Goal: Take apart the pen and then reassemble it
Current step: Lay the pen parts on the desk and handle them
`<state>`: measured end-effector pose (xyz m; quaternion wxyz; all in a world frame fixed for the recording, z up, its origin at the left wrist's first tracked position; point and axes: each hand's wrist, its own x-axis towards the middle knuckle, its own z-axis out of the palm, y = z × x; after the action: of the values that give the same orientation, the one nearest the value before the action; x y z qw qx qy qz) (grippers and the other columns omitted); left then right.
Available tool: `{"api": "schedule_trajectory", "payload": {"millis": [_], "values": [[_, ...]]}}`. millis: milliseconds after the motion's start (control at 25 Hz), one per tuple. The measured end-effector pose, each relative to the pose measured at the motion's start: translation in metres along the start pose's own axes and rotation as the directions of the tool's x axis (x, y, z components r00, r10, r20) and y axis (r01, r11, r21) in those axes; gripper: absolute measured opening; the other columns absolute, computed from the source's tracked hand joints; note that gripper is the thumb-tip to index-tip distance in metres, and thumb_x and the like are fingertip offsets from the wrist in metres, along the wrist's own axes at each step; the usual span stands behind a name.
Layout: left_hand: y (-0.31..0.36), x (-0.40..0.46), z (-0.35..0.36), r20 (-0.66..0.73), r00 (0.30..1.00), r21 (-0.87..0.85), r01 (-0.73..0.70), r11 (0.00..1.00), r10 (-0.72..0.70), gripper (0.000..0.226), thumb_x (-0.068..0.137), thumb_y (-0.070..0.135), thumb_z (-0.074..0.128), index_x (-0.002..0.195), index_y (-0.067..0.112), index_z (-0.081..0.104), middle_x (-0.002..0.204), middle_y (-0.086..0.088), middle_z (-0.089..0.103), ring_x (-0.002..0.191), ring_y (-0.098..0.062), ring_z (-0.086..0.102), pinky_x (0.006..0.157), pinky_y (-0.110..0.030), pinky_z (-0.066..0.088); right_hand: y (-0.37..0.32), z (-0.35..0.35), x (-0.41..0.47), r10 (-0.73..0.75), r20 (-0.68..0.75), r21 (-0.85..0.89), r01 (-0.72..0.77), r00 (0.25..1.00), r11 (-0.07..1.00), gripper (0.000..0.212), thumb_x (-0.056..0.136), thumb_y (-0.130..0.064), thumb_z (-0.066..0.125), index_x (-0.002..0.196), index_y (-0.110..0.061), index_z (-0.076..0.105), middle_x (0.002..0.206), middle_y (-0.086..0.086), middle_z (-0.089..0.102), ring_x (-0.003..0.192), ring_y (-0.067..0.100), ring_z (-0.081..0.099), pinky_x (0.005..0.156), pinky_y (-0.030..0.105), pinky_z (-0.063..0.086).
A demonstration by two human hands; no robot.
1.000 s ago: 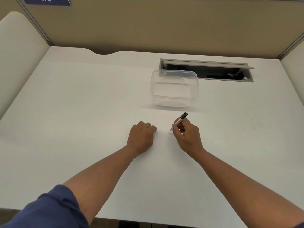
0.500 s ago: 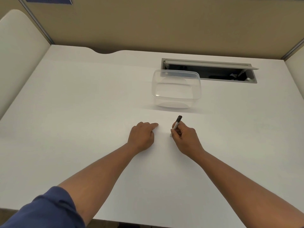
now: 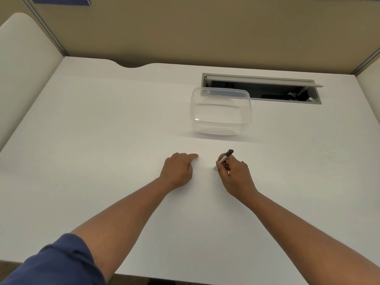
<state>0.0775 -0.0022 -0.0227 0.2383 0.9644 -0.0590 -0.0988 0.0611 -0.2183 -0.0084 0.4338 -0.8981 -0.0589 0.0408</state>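
My right hand [image 3: 234,174] grips a pen [image 3: 225,157] in a writing hold, its tip down at the white desk [image 3: 102,140] and its dark upper end pointing up and to the right. The pen has a light barrel and a black top. My left hand [image 3: 178,169] rests on the desk a little to the left of the pen, index finger stretched forward, other fingers curled, nothing in it. The pen's lower part is hidden behind my right fingers.
A clear plastic container [image 3: 221,110] stands on the desk beyond my hands. Behind it is an open cable slot [image 3: 261,88] with a grey flap. Beige partition walls [image 3: 205,27] close the desk at the back and sides.
The pen has tilted more upright in my right hand, tip set down at the desk. My left index finger has stretched forward from a curled fist.
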Motion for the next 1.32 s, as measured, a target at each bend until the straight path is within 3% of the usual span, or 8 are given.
{"api": "schedule_trajectory", "payload": {"millis": [280,480,640,880,1000,1080,1200,1320], "values": [[0.006,0.004,-0.006,0.079,0.995,-0.062,0.067,0.996,-0.062,0.046,0.097,0.014,0.040,0.135,0.028,0.061,0.133,0.001,0.067,0.121,-0.028,0.057,0.098,-0.044,0.047,-0.007,-0.003,0.001,-0.007,-0.040,0.036,0.008,0.999,0.999,0.004,0.098,-0.022,0.057,0.096,-0.019,0.056,0.075,-0.014,0.070,0.078,-0.003,0.065,0.074,0.038,0.054],[0.019,0.002,-0.009,0.172,0.985,-0.353,0.061,0.934,0.000,0.053,0.088,0.007,0.054,0.137,0.025,0.058,0.112,0.006,0.065,0.102,-0.016,0.060,0.093,-0.028,0.050,-0.014,-0.009,0.006,-0.016,-0.020,0.011,0.016,1.000,1.000,0.008,0.097,-0.026,0.060,0.094,-0.021,0.054,0.069,-0.005,0.064,0.065,0.010,0.059,0.061,0.034,0.048],[0.037,0.002,-0.007,0.160,0.986,-0.491,0.044,0.870,0.040,0.051,0.085,0.019,0.077,0.133,0.027,0.060,0.106,0.009,0.068,0.096,-0.009,0.066,0.087,-0.020,0.053,-0.015,-0.009,0.007,-0.024,0.007,-0.015,0.025,1.000,1.000,0.014,0.097,-0.027,0.061,0.088,-0.022,0.051,0.061,-0.008,0.055,0.059,0.011,0.050,0.054,0.027,0.038],[0.053,0.001,-0.008,0.120,0.993,-0.506,0.043,0.862,0.021,0.005,0.092,0.025,0.069,0.092,0.029,0.067,0.086,0.012,0.074,0.072,-0.004,0.071,0.062,-0.014,0.048,-0.020,-0.009,0.008,-0.008,0.010,-0.012,0.008,1.000,1.000,0.013,0.095,-0.031,0.061,0.088,-0.022,0.055,0.074,-0.007,0.070,0.070,0.011,0.064,0.064,0.038,0.052],[0.053,0.000,-0.008,0.116,0.993,-0.480,0.038,0.877,0.020,0.021,0.095,0.024,0.066,0.079,0.037,0.060,0.085,0.012,0.072,0.069,-0.006,0.069,0.060,-0.014,0.045,-0.017,-0.009,0.006,0.015,-0.004,0.013,-0.015,1.000,1.000,0.011,0.094,-0.034,0.063,0.098,-0.024,0.060,0.080,-0.012,0.070,0.075,0.005,0.065,0.070,0.031,0.053],[0.051,0.000,-0.006,0.111,0.994,-0.492,0.056,0.869,-0.001,0.016,0.096,0.022,0.065,0.085,0.033,0.062,0.091,0.009,0.072,0.075,-0.010,0.071,0.066,-0.021,0.052,-0.014,-0.008,0.004,0.057,0.002,0.020,-0.057,0.998,0.998,0.016,0.093,-0.033,0.064,0.107,-0.026,0.061,0.083,-0.016,0.069,0.076,-0.002,0.063,0.069,0.025,0.050],[0.047,-0.001,0.001,0.099,0.988,-0.614,0.152,0.775,-0.115,0.006,0.095,0.011,0.065,0.099,0.015,0.067,0.095,-0.002,0.071,0.079,-0.019,0.075,0.079,-0.035,0.062,-0.006,-0.004,-0.002,0.123,0.073,-0.043,-0.120,0.990,0.992,0.023,0.090,-0.026,0.066,0.113,-0.025,0.061,0.095,-0.011,0.068,0.068,-0.002,0.062,0.068,0.021,0.044],[0.043,-0.003,0.002,0.143,0.968,-0.760,0.240,0.603,-0.205,0.007,0.094,0.006,0.066,0.100,0.008,0.067,0.090,-0.010,0.070,0.078,-0.024,0.076,0.079,-0.039,0.064,-0.006,0.003,-0.010,0.140,0.137,-0.075,-0.131,0.981,0.989,0.032,0.087,-0.027,0.072,0.116,-0.026,0.060,0.099,-0.009,0.066,0.065,0.001,0.061,0.069,0.022,0.048]]}}
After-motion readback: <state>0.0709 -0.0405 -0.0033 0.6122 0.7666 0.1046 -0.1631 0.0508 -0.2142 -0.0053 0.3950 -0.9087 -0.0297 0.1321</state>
